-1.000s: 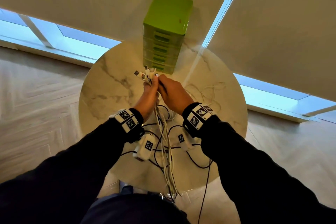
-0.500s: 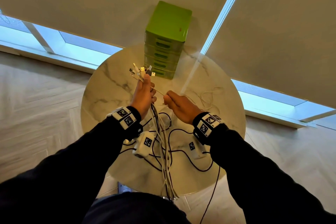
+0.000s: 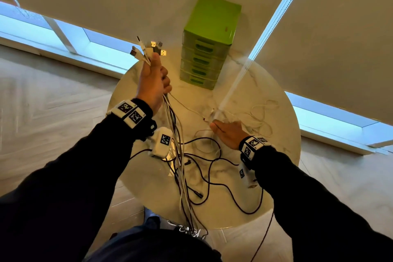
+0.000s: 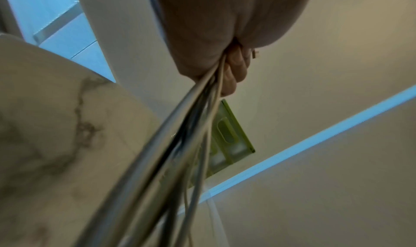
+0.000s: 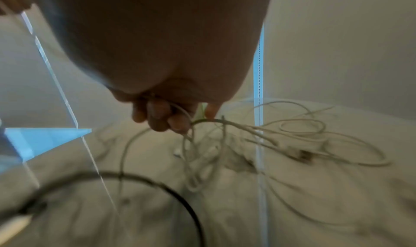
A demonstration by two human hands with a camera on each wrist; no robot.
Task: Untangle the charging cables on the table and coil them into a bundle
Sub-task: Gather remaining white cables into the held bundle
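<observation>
Left hand (image 3: 153, 83) raised above the desk (image 3: 282, 168), fist clenched round a bunch of cables (image 3: 177, 155); plugs (image 3: 148, 50) fan out above the thumb, strands hang past the desk's near edge. Right hand (image 3: 228, 133) low over the desk, fingers (image 5: 157, 115) pinching a white cable (image 5: 281, 135) from the loose tangle just beyond.

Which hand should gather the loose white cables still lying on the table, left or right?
Right. The right hand is low over the loose white cables and already pinches one strand, while the left hand is raised, gripping the cable bundle.
</observation>
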